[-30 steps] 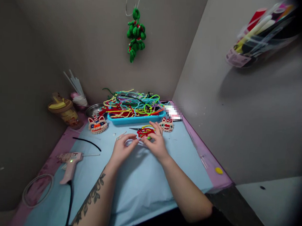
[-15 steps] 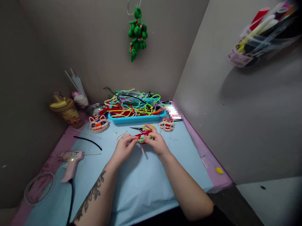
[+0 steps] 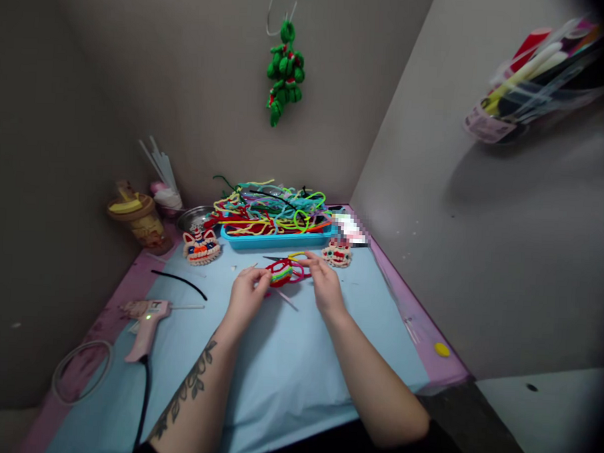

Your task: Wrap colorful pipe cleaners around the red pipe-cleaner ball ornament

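Observation:
My left hand (image 3: 249, 292) pinches the edge of a small red craft piece (image 3: 274, 283) with green and yellow stripes, apparently made of fuzzy stems or yarn. To its right is my right hand (image 3: 324, 285), off the piece, fingers stretched out and apart. Those fingertips are beside the yellow handle of dark-bladed scissors (image 3: 297, 255) lying behind the craft piece; whether they touch is unclear. A pink loop (image 3: 298, 273) shows between the hands, partly behind the piece. A pale thin strip (image 3: 287, 300) lies just below.
Behind the hands stands a blue tray (image 3: 276, 241) heaped with colourful fuzzy strands. Two animal-face pieces, one left (image 3: 201, 250) and one right (image 3: 337, 255), flank it. A pink glue gun (image 3: 146, 323) with a lit green light lies left, beside a black strand (image 3: 179, 282). A phone (image 3: 352, 230) leans back right.
My right hand has let go of the striped red piece and moved right, its fingers opening. The left hand keeps its pinch. The whole view has shifted slightly.

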### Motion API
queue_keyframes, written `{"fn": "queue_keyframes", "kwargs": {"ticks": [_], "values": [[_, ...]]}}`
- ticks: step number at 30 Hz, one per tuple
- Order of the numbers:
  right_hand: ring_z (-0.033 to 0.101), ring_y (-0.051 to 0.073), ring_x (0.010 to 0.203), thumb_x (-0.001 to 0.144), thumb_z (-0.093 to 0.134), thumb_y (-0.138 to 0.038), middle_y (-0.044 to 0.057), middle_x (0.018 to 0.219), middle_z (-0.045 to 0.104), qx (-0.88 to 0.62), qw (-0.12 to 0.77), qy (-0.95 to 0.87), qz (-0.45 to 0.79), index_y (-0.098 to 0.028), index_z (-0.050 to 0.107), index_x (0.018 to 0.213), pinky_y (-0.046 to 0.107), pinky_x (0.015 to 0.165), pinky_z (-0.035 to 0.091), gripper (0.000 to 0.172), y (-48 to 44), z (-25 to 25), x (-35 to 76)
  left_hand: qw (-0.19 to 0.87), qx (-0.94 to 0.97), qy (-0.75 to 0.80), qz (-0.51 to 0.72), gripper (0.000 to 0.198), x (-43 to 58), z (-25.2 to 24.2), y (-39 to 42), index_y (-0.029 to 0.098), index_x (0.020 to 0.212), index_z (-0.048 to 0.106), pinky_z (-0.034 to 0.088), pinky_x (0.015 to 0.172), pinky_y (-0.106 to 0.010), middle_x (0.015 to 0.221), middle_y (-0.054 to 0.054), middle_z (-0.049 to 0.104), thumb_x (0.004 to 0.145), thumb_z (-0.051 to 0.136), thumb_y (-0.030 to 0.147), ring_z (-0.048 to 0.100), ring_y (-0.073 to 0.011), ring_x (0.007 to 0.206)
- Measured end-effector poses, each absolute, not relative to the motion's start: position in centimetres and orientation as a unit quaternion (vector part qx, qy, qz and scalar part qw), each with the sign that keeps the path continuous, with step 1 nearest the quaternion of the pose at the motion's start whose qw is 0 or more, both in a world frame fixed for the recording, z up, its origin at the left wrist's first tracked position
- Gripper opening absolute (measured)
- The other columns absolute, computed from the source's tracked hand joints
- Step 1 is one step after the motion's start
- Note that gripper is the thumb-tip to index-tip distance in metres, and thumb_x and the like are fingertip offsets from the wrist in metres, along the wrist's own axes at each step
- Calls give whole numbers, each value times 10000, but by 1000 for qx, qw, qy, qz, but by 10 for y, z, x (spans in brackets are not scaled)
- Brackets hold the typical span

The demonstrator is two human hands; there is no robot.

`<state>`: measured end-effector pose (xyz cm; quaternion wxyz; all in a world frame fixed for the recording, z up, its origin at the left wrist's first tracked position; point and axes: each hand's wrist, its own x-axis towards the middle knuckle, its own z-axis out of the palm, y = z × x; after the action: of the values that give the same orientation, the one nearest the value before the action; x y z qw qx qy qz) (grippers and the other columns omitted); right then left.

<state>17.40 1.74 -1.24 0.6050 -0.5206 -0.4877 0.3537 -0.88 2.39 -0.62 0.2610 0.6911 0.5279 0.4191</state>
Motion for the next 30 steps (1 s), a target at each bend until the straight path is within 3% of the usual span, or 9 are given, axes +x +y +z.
{"fn": "queue_keyframes", "kwargs": {"ticks": [4,8,18,30], "values": [[390,270,1287,779,634,-393,85,1319,513,-534,549,-609,208,-246,730,880,444,1104,273,203,10,-10,167,144,742,531,382,230,-5,-7,19,199,798,693,410,849,-386,776,-59,666,861,504,314,587,-224,839],[278,286,1343,748,667,-300,51,1356,489,-538,501,-650,191,-258,743,786,474,1120,223,95,11,-16,159,66,778,520,345,194,1,-5,13,217,861,697,341,916,-441,787,-59,657,867,521,299,570,-248,912],[451,250,1228,725,676,-279,69,1273,552,-543,516,-608,261,-246,721,676,429,1082,295,75,12,-14,160,97,791,489,354,195,1,-4,13,233,925,686,340,953,-446,857,-58,691,878,506,294,569,-227,883],[498,231,1194,736,645,-328,75,1228,546,-538,538,-564,321,-217,691,657,373,1074,314,144,17,-19,169,143,770,490,383,183,-3,3,13,218,818,668,403,913,-393,834,-37,713,868,516,305,609,-201,814]]}}
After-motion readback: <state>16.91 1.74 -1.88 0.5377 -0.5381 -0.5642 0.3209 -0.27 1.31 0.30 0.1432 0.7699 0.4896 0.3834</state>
